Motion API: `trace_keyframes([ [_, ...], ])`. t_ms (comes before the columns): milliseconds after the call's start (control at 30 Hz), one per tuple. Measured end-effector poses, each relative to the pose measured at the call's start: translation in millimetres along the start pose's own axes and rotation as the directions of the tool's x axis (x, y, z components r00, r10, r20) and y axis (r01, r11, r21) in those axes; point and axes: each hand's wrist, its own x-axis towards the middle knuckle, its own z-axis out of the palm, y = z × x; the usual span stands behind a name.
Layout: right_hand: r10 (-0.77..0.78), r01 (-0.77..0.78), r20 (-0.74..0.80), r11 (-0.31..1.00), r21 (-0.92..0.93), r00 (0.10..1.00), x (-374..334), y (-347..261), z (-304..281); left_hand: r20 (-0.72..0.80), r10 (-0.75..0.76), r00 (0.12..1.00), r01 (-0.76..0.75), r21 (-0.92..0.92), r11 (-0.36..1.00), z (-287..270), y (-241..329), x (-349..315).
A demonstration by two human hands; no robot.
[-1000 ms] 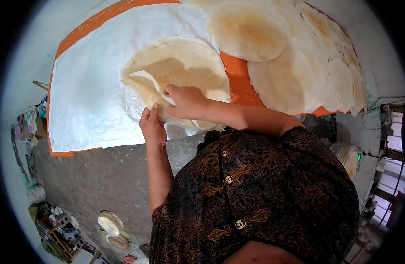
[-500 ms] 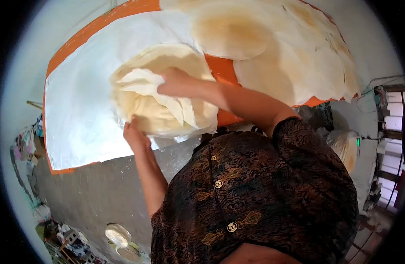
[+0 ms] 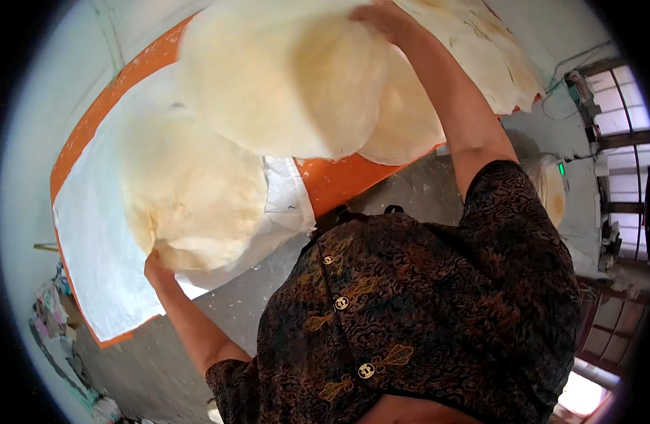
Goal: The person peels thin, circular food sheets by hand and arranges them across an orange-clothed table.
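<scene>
My right hand (image 3: pixel 390 20) is lifted far out at the upper edge, its fingers closed on the edge of a large, thin, round flatbread sheet (image 3: pixel 268 78). The pale sheet hangs spread out, with a darker shaded patch towards its right side. At the near left, my left hand (image 3: pixel 159 268) pinches the near edge of another round flatbread (image 3: pixel 197 191), which lies on the white cloth (image 3: pixel 91 261). Its far part is smeared by motion. The raised sheet covers part of it, and whether further sheets lie beneath cannot be seen.
An orange table top (image 3: pixel 339 187) shows around and between the cloths. More round flatbreads (image 3: pixel 410 116) lie on its right half, overlapping towards the far right corner (image 3: pixel 487 56). Below the near edge is a grey floor (image 3: pixel 261 283). A barred window (image 3: pixel 625 106) stands at the right.
My right hand has swung up and away to the right, unfolding the crumpled sheet into a wide round. My left hand has shifted left and down with the other flatbread's edge.
</scene>
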Motion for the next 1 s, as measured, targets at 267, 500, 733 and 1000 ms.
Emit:
trace_keyframes([
  [267,0.705,-0.487,-0.066,0.551,0.677,0.706,-162.2,242.6,3.7,-0.066,0.052,0.996,-0.04,0.171,0.985,-2.3,-5.1,11.5],
  [500,0.653,-0.383,-0.069,0.522,0.762,0.754,-183.1,218.8,-2.9,0.226,-0.164,0.96,0.162,0.028,0.986,-7.7,13.9,-11.5],
  [733,0.726,-0.607,0.198,0.358,0.709,0.659,-216.2,258.9,14.8,0.346,-0.056,0.937,0.081,-0.058,0.995,14.3,15.0,-79.5],
  [1000,0.754,-0.543,0.105,0.361,0.759,0.648,-220.5,219.3,82.5,0.35,0.001,0.937,-0.03,0.077,0.997,21.1,3.4,-88.1],
])
